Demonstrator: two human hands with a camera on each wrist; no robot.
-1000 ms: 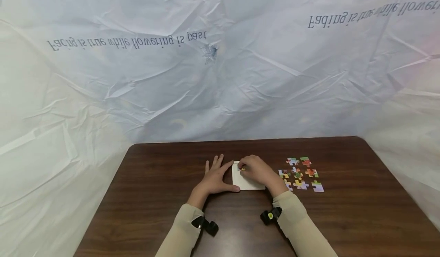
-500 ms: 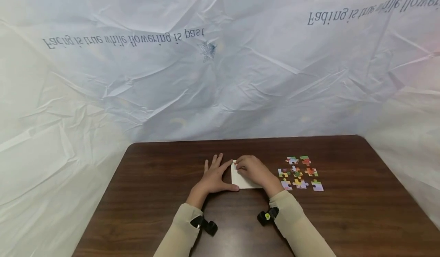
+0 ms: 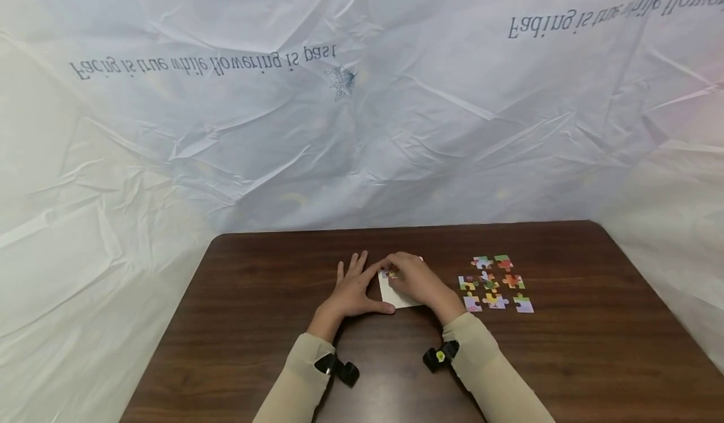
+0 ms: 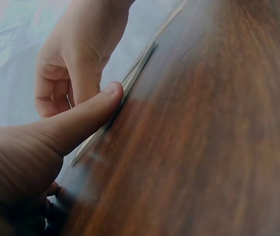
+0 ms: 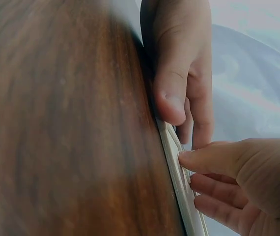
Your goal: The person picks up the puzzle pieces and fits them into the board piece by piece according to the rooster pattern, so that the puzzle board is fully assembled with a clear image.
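Left hand flat on bench, thumb braced against white board edge to steady it. Right hand, grip narrow, pinches puzzle piece onto board's 11 o'clock corner. Loose pieces lie at 3 o'clock.

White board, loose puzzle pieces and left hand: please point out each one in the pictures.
white board (image 3: 398,298), head view, on its bare near part.
loose puzzle pieces (image 3: 495,282), head view, on the middle of the group.
left hand (image 3: 352,291), head view, on its back.
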